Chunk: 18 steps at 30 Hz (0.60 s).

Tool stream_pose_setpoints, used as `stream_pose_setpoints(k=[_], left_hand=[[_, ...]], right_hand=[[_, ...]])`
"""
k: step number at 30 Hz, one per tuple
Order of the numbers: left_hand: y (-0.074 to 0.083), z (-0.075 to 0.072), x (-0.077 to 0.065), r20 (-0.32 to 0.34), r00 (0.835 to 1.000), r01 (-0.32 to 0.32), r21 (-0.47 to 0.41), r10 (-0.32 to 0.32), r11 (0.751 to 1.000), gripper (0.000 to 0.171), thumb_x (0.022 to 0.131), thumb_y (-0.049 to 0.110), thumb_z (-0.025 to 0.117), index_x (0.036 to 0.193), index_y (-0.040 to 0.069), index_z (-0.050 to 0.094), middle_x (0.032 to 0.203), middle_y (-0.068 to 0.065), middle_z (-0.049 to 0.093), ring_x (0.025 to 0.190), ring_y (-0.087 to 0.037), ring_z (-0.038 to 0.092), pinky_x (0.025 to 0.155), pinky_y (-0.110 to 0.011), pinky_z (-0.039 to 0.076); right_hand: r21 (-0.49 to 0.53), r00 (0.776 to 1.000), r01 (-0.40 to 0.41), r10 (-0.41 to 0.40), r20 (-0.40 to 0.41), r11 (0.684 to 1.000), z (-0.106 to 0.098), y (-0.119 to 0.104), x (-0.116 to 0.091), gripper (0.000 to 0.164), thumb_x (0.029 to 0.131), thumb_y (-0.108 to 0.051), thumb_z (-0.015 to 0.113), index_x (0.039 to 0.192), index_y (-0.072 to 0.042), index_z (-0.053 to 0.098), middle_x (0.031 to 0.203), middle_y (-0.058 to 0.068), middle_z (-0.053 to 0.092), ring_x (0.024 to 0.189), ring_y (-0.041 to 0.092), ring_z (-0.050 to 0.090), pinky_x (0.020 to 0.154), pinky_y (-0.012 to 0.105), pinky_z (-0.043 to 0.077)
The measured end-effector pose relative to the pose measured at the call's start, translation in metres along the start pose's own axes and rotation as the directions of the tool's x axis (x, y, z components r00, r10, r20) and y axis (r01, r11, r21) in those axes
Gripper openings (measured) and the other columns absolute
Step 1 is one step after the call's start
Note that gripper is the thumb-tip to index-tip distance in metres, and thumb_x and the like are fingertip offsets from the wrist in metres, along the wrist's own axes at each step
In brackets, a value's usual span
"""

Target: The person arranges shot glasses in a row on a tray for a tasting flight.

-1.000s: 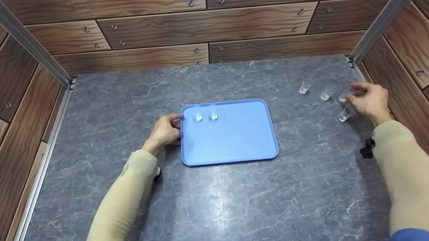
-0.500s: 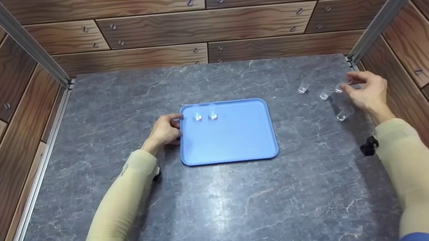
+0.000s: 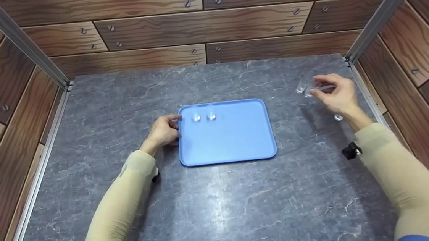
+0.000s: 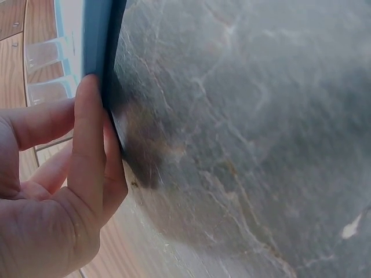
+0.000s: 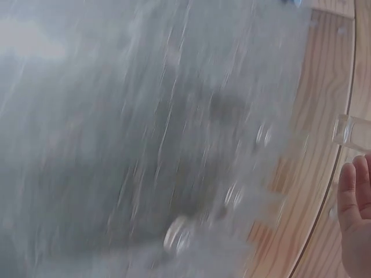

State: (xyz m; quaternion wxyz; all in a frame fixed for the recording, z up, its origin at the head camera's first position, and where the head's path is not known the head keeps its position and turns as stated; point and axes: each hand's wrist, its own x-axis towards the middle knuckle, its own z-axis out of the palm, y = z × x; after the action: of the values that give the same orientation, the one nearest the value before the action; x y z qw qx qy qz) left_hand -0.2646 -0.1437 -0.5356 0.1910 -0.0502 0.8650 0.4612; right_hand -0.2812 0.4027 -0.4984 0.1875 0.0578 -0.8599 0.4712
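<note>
1. Head view: the left hand (image 3: 161, 131) is resting its fingers against the left rim of the blue tray (image 3: 231, 142), which is lying mid-surface. The right hand (image 3: 337, 93), well apart from it, is pinching a clear cup (image 3: 309, 92) over the right side of the surface (image 3: 221, 208). A loose cup (image 3: 301, 90) is sitting just beside that grip, so a low sweep could be toppling it; see-through walls would be making it easy to misjudge. The tray is showing rounded corners, a raised rim and a smooth matte floor, with two small cups (image 3: 211, 116) standing near its far-left corner.

2. Left wrist view: fairly straight fingers are touching the tray's outer edge. A stray push there could be sliding the tray and unsettling its light-looking cups. The marbled grey surface is looking slick, veined in white and brown.

3. Right wrist view: the held cup is showing a thick base, while three others are standing, blurred, on the surface. A loose pinch could be letting the smooth wall slip.
</note>
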Motion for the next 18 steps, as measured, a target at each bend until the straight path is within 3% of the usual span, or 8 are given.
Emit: stream_pose_setpoints(k=[6,13,18], left_hand=[[-0.001,-0.001,0.000,0.001,1.000,0.005,-0.008,-0.005,1.000,0.076,0.089,-0.013,0.064,0.160,0.013,0.063,0.122,-0.014,0.065,0.094,-0.021,0.069,0.073,-0.032,0.076],[-0.001,-0.001,-0.001,0.008,1.000,-0.025,-0.030,0.026,0.999,0.076,0.088,-0.014,0.064,0.160,0.010,0.063,0.115,-0.012,0.063,0.086,-0.017,0.068,0.070,-0.031,0.075],[0.000,-0.001,-0.001,0.007,1.000,-0.021,-0.025,0.021,0.999,0.075,0.089,-0.013,0.066,0.159,0.011,0.063,0.117,-0.012,0.063,0.089,-0.019,0.068,0.072,-0.032,0.076]], right_hand=[[0.122,0.998,-0.017,0.009,0.067,0.992,0.029,-0.016,-0.003,0.040,0.086,0.014,0.086,0.125,0.010,0.080,0.099,-0.012,0.073,0.091,-0.005,0.072,0.086,0.008,0.066],[0.133,0.984,0.008,-0.032,0.176,0.991,0.059,-0.029,-0.005,0.041,0.087,0.013,0.086,0.127,0.008,0.080,0.113,0.026,0.075,0.094,0.000,0.073,0.088,0.009,0.067],[0.131,0.972,0.023,-0.052,0.229,0.991,0.081,-0.035,-0.006,0.040,0.087,0.012,0.086,0.126,0.005,0.082,0.113,0.028,0.077,0.094,0.007,0.075,0.088,0.014,0.069]])
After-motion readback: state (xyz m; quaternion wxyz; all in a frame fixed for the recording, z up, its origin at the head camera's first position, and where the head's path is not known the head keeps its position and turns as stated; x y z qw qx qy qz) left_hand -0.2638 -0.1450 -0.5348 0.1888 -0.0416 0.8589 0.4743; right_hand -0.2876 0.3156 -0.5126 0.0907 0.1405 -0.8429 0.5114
